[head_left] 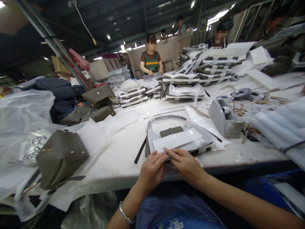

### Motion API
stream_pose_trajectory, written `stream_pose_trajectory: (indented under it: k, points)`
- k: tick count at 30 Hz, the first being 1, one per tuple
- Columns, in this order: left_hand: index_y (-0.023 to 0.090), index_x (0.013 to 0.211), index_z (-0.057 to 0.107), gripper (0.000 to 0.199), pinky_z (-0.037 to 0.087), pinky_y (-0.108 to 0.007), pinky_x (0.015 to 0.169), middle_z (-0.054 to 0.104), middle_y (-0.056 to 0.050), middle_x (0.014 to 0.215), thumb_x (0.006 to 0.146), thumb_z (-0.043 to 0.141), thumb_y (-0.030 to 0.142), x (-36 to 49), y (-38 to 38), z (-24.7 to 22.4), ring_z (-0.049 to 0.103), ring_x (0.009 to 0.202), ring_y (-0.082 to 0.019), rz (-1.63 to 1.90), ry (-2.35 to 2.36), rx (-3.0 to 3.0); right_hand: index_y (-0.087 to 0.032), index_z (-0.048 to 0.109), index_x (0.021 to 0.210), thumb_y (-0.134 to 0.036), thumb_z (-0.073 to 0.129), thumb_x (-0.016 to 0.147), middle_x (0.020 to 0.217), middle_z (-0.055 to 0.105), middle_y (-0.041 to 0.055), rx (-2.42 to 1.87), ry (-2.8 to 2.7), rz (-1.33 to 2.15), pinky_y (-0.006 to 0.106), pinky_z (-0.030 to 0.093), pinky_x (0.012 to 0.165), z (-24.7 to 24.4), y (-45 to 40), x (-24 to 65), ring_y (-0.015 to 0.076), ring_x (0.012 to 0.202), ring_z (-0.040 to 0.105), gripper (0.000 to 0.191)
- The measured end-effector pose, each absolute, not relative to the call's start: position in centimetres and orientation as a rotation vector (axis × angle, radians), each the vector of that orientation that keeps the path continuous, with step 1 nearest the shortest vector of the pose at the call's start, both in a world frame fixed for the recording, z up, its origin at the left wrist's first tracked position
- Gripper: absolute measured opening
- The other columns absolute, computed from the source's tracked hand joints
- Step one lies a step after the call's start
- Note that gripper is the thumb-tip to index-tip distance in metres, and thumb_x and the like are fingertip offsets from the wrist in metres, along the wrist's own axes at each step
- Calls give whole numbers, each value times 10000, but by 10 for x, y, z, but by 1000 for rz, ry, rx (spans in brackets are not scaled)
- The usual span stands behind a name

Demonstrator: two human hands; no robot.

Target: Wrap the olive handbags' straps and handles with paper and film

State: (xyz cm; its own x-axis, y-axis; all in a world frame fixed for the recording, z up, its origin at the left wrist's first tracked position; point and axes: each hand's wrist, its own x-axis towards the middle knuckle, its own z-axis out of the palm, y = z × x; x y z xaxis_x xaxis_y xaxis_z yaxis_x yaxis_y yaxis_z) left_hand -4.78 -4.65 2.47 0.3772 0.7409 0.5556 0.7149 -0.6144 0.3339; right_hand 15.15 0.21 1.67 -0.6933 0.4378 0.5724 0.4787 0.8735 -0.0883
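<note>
A dark olive-grey handbag [171,131], partly wrapped in white sheets and clear film, lies in front of me near the table edge. Its wrapped handle [168,117] arches toward the far side. Across it rests a folded white strip [177,139]. My left hand [153,167] is closed at the bag's near edge, fingers curled over the wrapping. Meeting it there, my right hand [186,163] has its fingers stretched out and lying on the wrapping at the same edge. The thumbs and the underside of the bag are mostly hidden.
A grey tape dispenser [225,119] stands to the right, by tape rolls [241,93] and scraps. Wrapped bags [186,92] are stacked at the back. An unwrapped bag [62,156] sits at left on white sheets. A co-worker [151,58] stands across the table.
</note>
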Motion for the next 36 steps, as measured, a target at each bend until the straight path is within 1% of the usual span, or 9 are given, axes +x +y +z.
stream_pose_trajectory:
  k: [4,7,10,12,15,19,25,31,36]
  points:
    - [224,1216,616,288,474,-418,1072,685,-67,1217,934,559,222,-57,-42,41,637,1140,-200,1144,1271,2387,-140,678,1037,-65,531,863,1392,566,94,-679,-2430,-82,403,538,867,16,0,152,248,1075,585,239]
    - [215,1156,646,239,572,-332,903,720,-70,1119,951,538,275,-78,-5,58,692,1015,-196,1230,1465,2089,-146,678,878,-29,531,818,1387,573,81,-683,-2435,-79,406,543,848,18,2,150,247,1048,586,197]
    - [204,1118,642,222,601,-309,747,733,-55,1029,931,554,288,-101,62,65,726,845,-193,1137,1646,1941,-147,660,822,-1,531,766,1391,571,74,-678,-2427,-69,401,540,836,17,3,149,240,1012,588,202]
    - [186,1106,641,219,590,-354,788,701,-74,1124,907,601,270,-114,111,64,716,812,-189,1059,1736,1904,-150,647,794,15,526,734,1405,561,57,-676,-2417,-62,400,535,819,16,4,148,242,1002,587,214]
    - [162,1169,609,290,542,-440,901,638,-104,1204,918,627,306,-123,172,58,656,994,-218,905,1850,1823,-153,647,815,37,503,707,1428,541,30,-714,-2413,-27,397,523,826,14,2,148,240,1015,580,262]
    - [158,1191,590,326,552,-429,857,618,-88,1177,932,613,356,-124,215,50,631,1004,-220,684,1841,1684,-157,654,841,40,479,703,1444,523,21,-745,-2401,21,389,512,851,12,1,148,231,1028,569,297]
    - [144,1137,607,288,561,-403,820,633,-77,1122,929,619,343,-128,222,51,640,957,-205,587,1720,1589,-157,655,873,35,467,703,1468,497,16,-741,-2376,61,381,497,866,8,2,147,224,1051,556,318]
    - [128,960,625,179,568,-350,780,711,-62,922,914,632,301,-124,200,79,685,862,-180,764,1591,1661,-152,650,833,34,466,703,1463,503,26,-748,-2379,47,389,494,846,8,2,147,227,1028,562,292]
    - [177,882,665,140,558,-308,752,758,-35,805,833,701,303,-108,152,100,720,792,-197,916,1517,1855,-153,663,822,27,485,698,1434,534,34,-745,-2373,31,385,496,845,10,1,148,225,1021,570,281]
